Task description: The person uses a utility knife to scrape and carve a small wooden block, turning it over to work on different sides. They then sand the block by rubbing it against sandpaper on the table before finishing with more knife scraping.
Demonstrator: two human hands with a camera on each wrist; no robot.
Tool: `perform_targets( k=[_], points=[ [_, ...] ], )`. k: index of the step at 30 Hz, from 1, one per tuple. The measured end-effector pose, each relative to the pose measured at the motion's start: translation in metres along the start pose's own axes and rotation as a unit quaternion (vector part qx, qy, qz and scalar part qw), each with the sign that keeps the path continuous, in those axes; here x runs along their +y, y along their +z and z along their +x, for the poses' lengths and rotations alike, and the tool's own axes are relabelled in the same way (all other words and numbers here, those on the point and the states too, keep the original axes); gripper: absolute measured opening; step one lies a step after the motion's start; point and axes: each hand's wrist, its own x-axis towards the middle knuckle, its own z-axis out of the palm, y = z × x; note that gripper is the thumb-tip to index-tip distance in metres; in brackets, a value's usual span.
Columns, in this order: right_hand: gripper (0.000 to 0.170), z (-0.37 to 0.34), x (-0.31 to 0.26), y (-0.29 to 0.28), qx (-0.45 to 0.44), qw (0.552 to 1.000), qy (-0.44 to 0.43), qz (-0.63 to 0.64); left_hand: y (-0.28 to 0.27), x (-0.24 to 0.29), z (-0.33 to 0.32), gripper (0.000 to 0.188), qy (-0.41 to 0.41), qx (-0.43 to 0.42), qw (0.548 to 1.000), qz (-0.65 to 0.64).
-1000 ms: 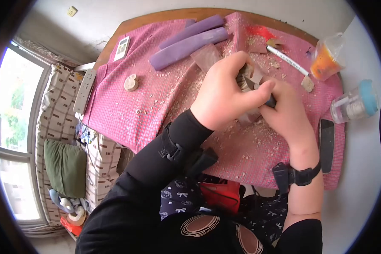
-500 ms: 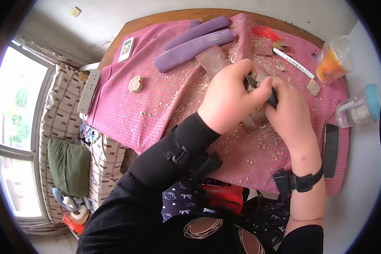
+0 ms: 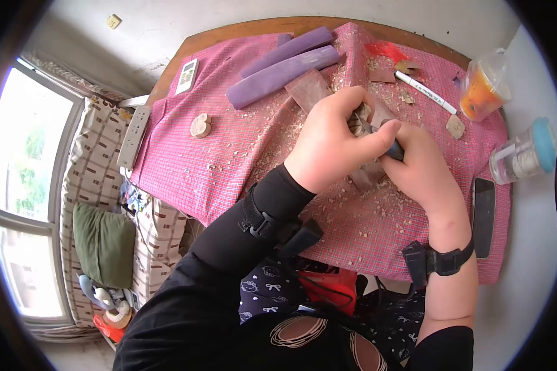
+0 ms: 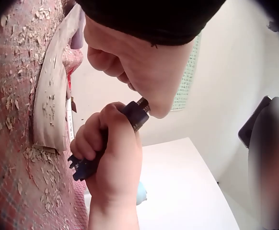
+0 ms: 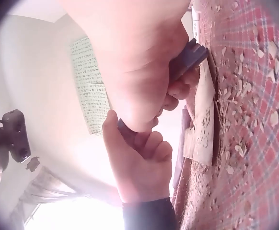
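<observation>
In the head view my left hand curls round a small carved wooden piece, mostly hidden by the fingers. My right hand grips the dark handle of a knife, its blade against the wood. The left thumb reaches across to the knife by the right hand. In the left wrist view the right hand is wrapped round the dark handle. The right wrist view has the left hand with its thumb raised beside the handle. Under the hands lies a dusty strip.
Wood shavings cover the pink checked cloth. Around lie purple rolls, a heart-like wooden piece, a white remote, a marker and a phone. A cup and a jar stand at the right.
The hands stay together on the wood and knife, with small shifts of the fingers and blade. The whole head view has moved slightly.
</observation>
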Motion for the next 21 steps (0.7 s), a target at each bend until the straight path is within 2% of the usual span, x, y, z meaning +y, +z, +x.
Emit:
perform_targets(
  k=[2, 4, 8, 14, 17, 21],
  points=[
    [0.025, 0.001, 0.001, -0.002, -0.013, 1.000, -0.004, -0.001, 0.002, 0.000, 0.001, 0.030, 0.022, 0.003, 1.000, 0.000],
    [0.024, 0.003, 0.003, 0.004, 0.006, 0.999, 0.032, -0.028, 0.005, -0.002, 0.001, 0.030, 0.015, 0.024, 0.999, 0.029],
    [0.023, 0.004, 0.003, 0.011, 0.045, 0.994, 0.036, -0.095, 0.008, 0.002, -0.001, 0.031, 0.004, 0.043, 0.998, 0.043],
    [0.025, 0.003, -0.001, 0.015, 0.077, 0.983, 0.041, -0.165, 0.009, 0.000, -0.001, 0.031, -0.059, 0.038, 0.996, 0.058],
    [0.025, 0.005, 0.002, 0.016, 0.090, 0.980, 0.038, -0.175, 0.013, -0.004, 0.002, 0.032, -0.056, 0.053, 0.996, 0.032],
    [0.024, 0.006, 0.005, 0.019, 0.087, 0.980, 0.040, -0.175, 0.014, -0.009, 0.002, 0.032, -0.097, 0.033, 0.995, -0.020]
  ],
)
